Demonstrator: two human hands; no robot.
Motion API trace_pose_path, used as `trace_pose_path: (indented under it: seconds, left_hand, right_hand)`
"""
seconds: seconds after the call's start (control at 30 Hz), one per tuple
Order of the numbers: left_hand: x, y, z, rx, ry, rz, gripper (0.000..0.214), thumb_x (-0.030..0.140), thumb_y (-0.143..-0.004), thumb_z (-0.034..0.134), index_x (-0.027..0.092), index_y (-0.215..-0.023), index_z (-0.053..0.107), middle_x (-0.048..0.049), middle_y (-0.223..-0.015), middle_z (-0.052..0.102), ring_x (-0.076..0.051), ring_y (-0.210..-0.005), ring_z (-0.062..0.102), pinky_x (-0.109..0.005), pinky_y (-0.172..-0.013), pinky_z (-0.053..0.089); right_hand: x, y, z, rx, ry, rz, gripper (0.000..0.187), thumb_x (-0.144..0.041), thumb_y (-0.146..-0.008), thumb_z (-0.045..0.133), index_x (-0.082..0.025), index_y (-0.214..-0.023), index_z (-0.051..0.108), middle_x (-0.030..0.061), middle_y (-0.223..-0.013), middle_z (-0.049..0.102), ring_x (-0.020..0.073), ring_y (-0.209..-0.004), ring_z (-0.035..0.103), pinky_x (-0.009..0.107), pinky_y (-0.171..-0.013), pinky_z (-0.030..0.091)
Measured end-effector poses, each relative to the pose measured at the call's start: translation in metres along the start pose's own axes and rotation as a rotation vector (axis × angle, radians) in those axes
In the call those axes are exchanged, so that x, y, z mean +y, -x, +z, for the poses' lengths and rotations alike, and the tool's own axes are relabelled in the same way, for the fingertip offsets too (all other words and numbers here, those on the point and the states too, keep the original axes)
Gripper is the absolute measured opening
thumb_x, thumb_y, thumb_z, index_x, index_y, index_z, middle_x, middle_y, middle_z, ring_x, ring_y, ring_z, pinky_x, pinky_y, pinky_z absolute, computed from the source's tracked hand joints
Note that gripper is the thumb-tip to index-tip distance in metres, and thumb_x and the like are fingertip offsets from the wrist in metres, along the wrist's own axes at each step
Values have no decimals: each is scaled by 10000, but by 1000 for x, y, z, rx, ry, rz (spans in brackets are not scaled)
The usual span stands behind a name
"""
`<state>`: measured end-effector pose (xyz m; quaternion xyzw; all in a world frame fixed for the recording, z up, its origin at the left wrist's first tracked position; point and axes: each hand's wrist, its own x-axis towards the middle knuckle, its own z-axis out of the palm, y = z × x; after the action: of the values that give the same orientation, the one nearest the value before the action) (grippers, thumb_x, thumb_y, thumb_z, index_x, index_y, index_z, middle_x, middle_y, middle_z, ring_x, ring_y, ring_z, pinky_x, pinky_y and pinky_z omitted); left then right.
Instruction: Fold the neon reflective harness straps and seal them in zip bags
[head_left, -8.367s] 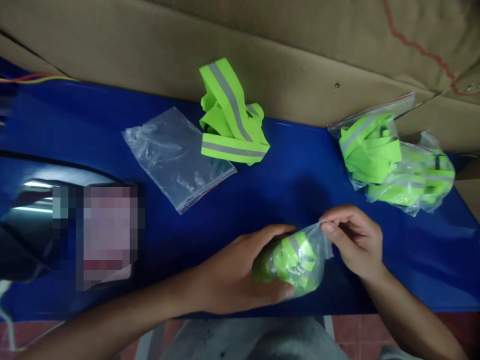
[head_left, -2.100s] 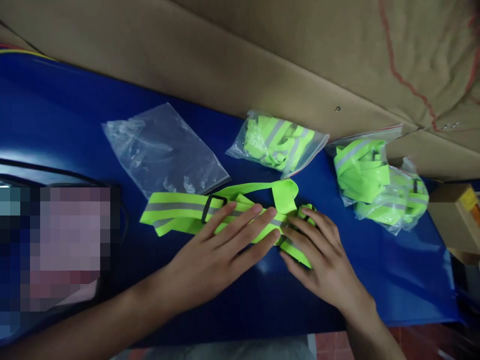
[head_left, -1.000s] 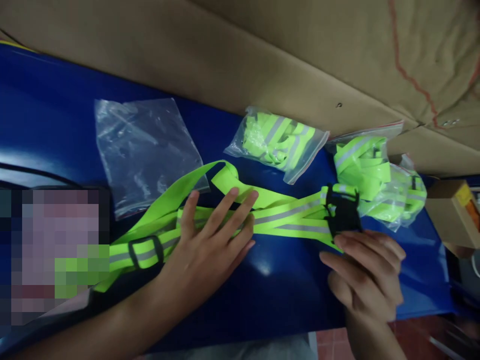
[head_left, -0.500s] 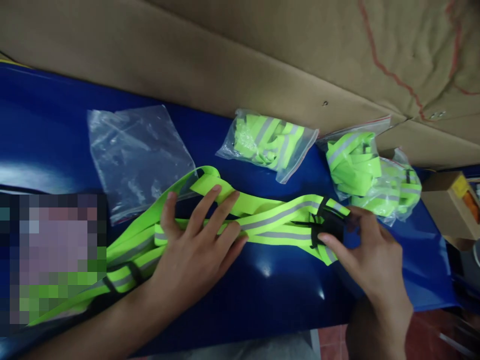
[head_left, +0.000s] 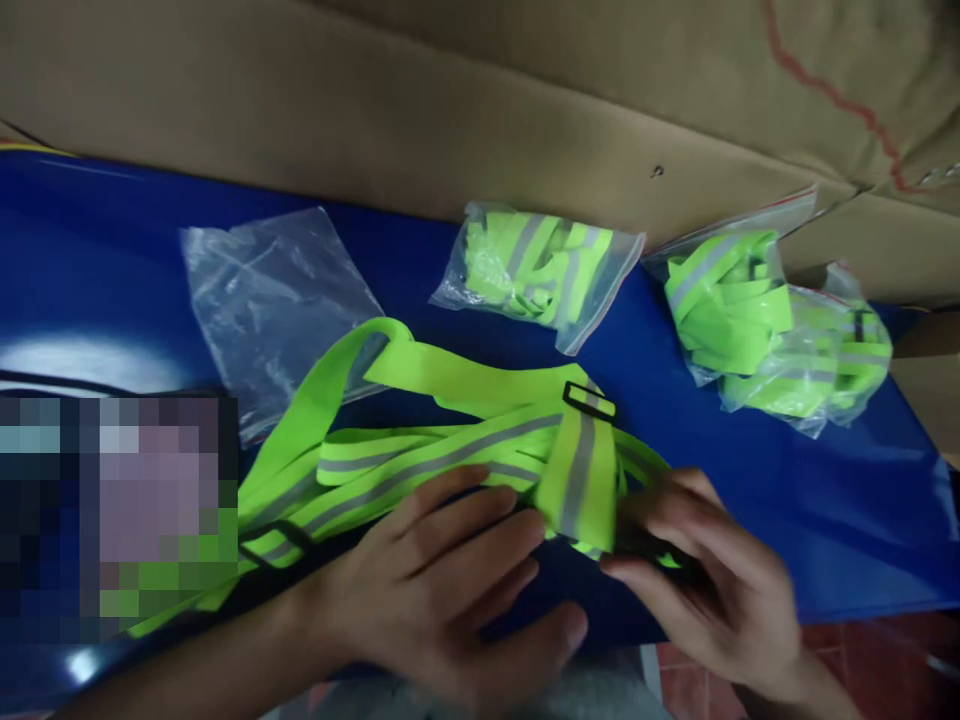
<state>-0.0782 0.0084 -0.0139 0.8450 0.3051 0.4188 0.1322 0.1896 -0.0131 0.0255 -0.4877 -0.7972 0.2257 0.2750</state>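
Lying lengthwise left-to-right, reflective strap [head_left: 420, 465] under left hand [head_left: 442, 590], right hand [head_left: 712, 590].

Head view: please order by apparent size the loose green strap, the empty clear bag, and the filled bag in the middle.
1. loose green strap, spread widest over the table.
2. empty clear bag.
3. filled middle bag, somewhat smaller than the empty one, though it lies farther away.

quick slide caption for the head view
Both hands, left and right, fold a neon reflective strap on a blue table.
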Motion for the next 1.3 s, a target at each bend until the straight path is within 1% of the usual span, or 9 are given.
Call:
trace_pose_path:
  seconds: [0.07, 0.17, 0.3, 0.4, 0.53, 0.7, 0.93, 1.17, 1.3]
  left_hand:
    - [-3, 1, 2, -51, -67, 3, 513, 148, -788, 839, 389, -1221, 709, -5, -1364, 584, -203, -1239, 572, -411, -1159, 493]
    - [-10, -4, 0, -225, -140, 63, 362, 209, -923, 728, 307, -1271, 700, -31, -1352, 651, -213, -1263, 586, -403, -1170, 464]
    - [-12, -9, -4, -300, -139, 75, 252, 205, -1025, 573, 222, -1249, 688, -45, -1270, 739, -230, -1268, 636, -404, -1114, 503]
    - [-9, -8, -6, -314, -154, 80, 270, 214, -1004, 625, 161, -1262, 684, -78, -1287, 739, -258, -1272, 648, -413, -1082, 524]
    - [-10, -8, -5, -263, -157, 100, 263, 222, -955, 697, 108, -1192, 701, -78, -1151, 771, -259, -1149, 701, -409, -972, 561]
    - [-16, -9, -3, -187, -167, 67, 119, 259, -942, 709, 143, -971, 701, -63, -1016, 782, -226, -990, 732, -391, -846, 578]
    - [-18, -11, -7, -210, -192, 87, 243, 242, -895, 772, 104, -1088, 717, -64, -1051, 795, -229, -973, 743, -421, -873, 577]
    - [-26, -16, -16, -93, -182, 2, 261, 214, -867, 769, 151, -1107, 689, -77, -1017, 785, -241, -937, 746, -436, -862, 576]
    - [-27, -14, -13, -104, -175, 27, 250, 221, -889, 735, 153, -1121, 671, -66, -977, 766, -207, -859, 723, -383, -791, 580]
  right_hand:
    - [-4, -12, 9, -67, 1, -81, 700, -214, -994, 671, -254, -1613, 347, 14, -971, 787, 202, -828, 755, 371, -803, 610]
    - [-8, -25, 20, -151, 5, -162, 704, -170, -1039, 584, -202, -1656, 245, 36, -1054, 792, 174, -841, 763, 333, -808, 616]
    - [-10, -21, 24, -232, -86, -43, 709, -244, -1038, 615, -194, -1649, 258, 48, -1142, 776, 183, -1042, 753, 335, -937, 615]
    - [-8, -17, 23, -264, -119, 5, 649, -263, -1038, 627, -195, -1610, 327, 30, -1121, 773, 162, -1055, 742, 320, -957, 593]
    - [-6, -20, 23, -269, -65, -117, 502, -322, -1042, 633, -166, -1492, 475, 40, -1136, 758, 150, -986, 721, 338, -939, 541]
    - [-6, -22, 26, -315, 242, -240, 568, -434, -1002, 678, -169, -1482, 527, 30, -972, 700, 204, -879, 625, 395, -852, 434]
    - [-1, -18, 24, -329, 400, -280, 512, -338, -1021, 610, -125, -1477, 513, 49, -910, 600, 242, -866, 502, 427, -846, 361]
    - [13, -15, 6, -89, 297, -144, 284, -323, -1033, 535, -152, -1256, 574, 81, -1011, 601, 245, -947, 540, 433, -886, 376]
    - [4, -14, 9, 23, 311, -247, 423, -346, -974, 688, -166, -1328, 541, 140, -1266, 573, 289, -1188, 559, 479, -1037, 400]
